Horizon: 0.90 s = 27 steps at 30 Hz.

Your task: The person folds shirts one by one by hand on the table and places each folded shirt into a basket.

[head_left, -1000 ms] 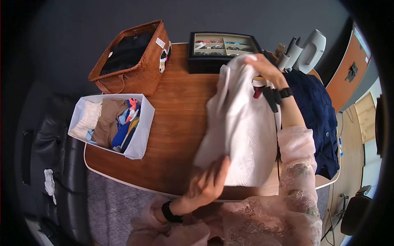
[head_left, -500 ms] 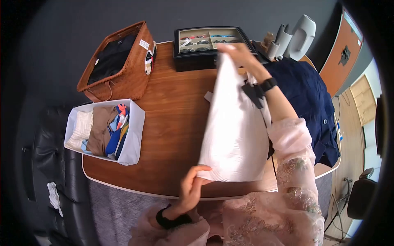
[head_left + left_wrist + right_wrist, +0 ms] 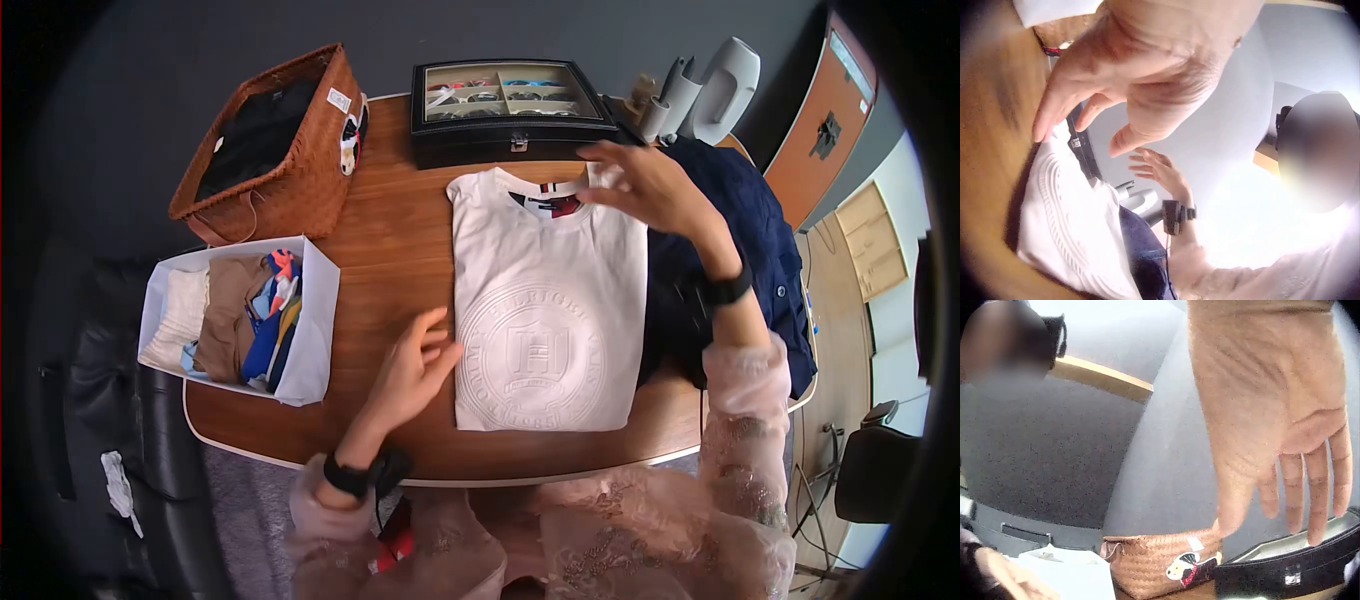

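A white shirt (image 3: 550, 330) with an embossed round crest lies face up on the wooden table (image 3: 400, 270), folded into a neat rectangle with its collar toward the back. Just off the shirt's left edge is my left hand (image 3: 410, 370), fingers loosely bent and holding nothing. My right hand (image 3: 650, 190) hovers by the collar's right side with fingers spread; the right wrist view shows its palm bare. Beside the shirt, on the right, a dark navy garment (image 3: 735, 260) is spread, partly hidden behind my right forearm.
A white box (image 3: 318, 330) of folded clothes and a woven basket (image 3: 310, 165) holding dark cloth stand at the left. Behind the shirt sits a black glass-topped case (image 3: 470, 150) of eyewear. A white vase (image 3: 725, 95) stands at the back right.
The white shirt, earlier lifted and gripped by both hands, now lies flat with its crest showing. Both hands have let go; the left moved up and left, the right slightly right and down.
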Each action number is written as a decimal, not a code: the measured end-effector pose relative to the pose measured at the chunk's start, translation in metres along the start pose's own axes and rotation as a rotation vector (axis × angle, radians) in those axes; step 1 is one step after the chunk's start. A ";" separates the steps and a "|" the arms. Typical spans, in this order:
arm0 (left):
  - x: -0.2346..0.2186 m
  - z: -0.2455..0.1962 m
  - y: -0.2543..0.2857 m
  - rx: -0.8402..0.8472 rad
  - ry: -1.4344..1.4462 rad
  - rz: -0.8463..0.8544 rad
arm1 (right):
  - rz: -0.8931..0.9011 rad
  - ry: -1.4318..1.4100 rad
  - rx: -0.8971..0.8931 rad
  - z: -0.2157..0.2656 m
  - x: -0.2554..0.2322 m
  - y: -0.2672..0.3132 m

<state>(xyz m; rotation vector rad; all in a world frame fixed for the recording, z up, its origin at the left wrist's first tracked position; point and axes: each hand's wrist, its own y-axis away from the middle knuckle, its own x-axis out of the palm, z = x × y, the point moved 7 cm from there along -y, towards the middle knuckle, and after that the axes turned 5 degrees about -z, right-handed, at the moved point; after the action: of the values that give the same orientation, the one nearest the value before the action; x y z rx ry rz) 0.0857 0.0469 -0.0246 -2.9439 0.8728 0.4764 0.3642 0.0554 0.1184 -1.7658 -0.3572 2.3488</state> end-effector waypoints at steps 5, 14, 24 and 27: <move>0.020 0.029 -0.059 -0.136 0.150 0.086 | 0.008 0.188 0.223 -0.039 0.004 0.082; 0.047 0.034 -0.114 -0.250 0.465 0.136 | -0.076 -0.311 0.361 -0.056 0.071 0.134; 0.054 0.028 -0.105 -0.262 0.487 0.234 | -0.305 -1.175 0.716 -0.054 0.099 0.148; 0.027 0.009 -0.098 -0.165 0.588 0.193 | -0.329 -1.231 0.557 -0.039 0.072 0.135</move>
<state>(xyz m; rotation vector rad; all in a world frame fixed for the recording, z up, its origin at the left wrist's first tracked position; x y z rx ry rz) 0.1572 0.1157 -0.0471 -3.2118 1.2206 -0.3628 0.3819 -0.0497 0.0013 0.0895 -0.0834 2.5849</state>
